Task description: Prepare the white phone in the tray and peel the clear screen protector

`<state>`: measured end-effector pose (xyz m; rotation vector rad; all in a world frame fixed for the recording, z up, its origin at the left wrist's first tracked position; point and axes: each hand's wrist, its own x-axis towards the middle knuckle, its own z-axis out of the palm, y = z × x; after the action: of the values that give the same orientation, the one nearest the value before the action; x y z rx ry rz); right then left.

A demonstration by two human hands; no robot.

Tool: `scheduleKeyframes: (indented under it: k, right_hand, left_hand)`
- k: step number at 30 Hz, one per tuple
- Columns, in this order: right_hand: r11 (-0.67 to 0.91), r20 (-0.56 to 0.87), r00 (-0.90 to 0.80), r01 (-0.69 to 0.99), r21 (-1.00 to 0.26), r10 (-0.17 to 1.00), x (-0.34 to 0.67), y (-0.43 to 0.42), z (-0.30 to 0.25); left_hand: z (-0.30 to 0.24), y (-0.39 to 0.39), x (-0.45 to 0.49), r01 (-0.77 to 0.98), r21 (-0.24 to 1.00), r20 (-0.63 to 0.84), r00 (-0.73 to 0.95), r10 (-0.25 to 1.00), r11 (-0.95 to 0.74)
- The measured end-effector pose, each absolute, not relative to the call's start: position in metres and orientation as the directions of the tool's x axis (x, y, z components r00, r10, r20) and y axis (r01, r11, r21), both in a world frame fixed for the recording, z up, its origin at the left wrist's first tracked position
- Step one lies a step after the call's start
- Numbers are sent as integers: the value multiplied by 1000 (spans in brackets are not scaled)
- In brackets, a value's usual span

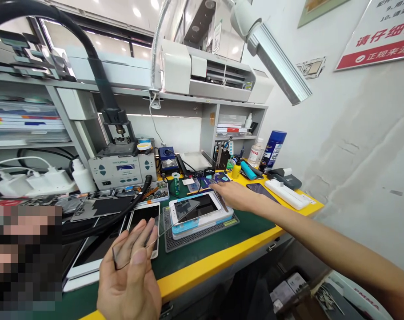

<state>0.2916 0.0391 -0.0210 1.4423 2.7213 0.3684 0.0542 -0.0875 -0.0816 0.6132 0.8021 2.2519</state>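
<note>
My left hand [130,271] is palm up in the foreground, its thumb and fingers closed on a thin clear sheet with dark edges, like a glass screen protector [162,229]. The sheet slants up toward a white phone [197,208] with a dark screen. That phone lies on a white and light-blue box [202,224], which rests on a grey perforated mat [170,244]. Beyond the phone, my right hand [230,193] reaches with fingers stretched over a dark-blue packet [218,177]. A dark strip below its fingers is too unclear to name.
White tablets [155,251] lie left of the mat under a black hose [135,206]. A soldering station [122,171] and a parts tray [160,191] stand behind. On the right are a white power bank-like block [286,194] and a blue spray can [273,151]. The bench has a yellow edge [218,262].
</note>
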Motion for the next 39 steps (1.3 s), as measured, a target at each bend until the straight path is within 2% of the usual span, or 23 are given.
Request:
scheduleKeyframes:
  k: [3,6,9,15,19,23,25,26,27,28,30,33,36,39]
  right_hand:
    - [459,126,-480,874,161,868,305,39,-12]
    - [288,200,-300,954,88,933,330,48,-4]
    - [171,172,-169,985,0,970,351,56,-8]
    - [219,113,-199,952,-215,974,349,54,-40]
    - [237,178,-185,913,-333,966,343,55,-46]
    - [218,287,-75,834,-506,955,338,52,-22]
    - [253,332,-40,735,-629,942,327,41,-2]
    - [298,359,6,546,-783,933,319,32,7]
    - [356,387,22,343,-869,922,309,22,15]
    - [415,426,31,172,-893,904,298,12,21]
    - [472,471,42,-46,-880,881,274,-6,27]
    - [418,442,-39,-262,-870,896,245,-22,22]
    - [359,416,-83,-370,-857,906,227,-23,10]
    - [414,461,-45,-372,-831,886,218,-18,-2]
  left_hand:
    - [-81,-88,54,-431,678,187,-682,707,-596]
    - [-80,-87,55,-437,669,193,-679,708,-601]
    - [-74,-85,57,-454,675,182,-661,728,-581]
    - [-34,-61,57,-424,681,305,-578,757,-597]
    - [-11,-36,56,-394,683,384,-524,761,-615]
    - [-9,-22,58,-287,633,543,-498,676,-719]
    - [-12,-21,60,-243,593,609,-489,625,-768]
    - [-14,-22,61,-214,575,634,-495,595,-790]
    - [-16,-23,62,-182,555,655,-507,561,-812]
    - [-17,-24,63,-143,533,678,-517,522,-834]
    - [-20,-28,64,-63,488,721,-533,442,-871]
    - [-21,-32,63,32,414,774,-539,333,-910]
    - [-22,-34,61,119,372,812,-523,260,-921]
    - [-21,-36,60,204,328,840,-510,186,-922]
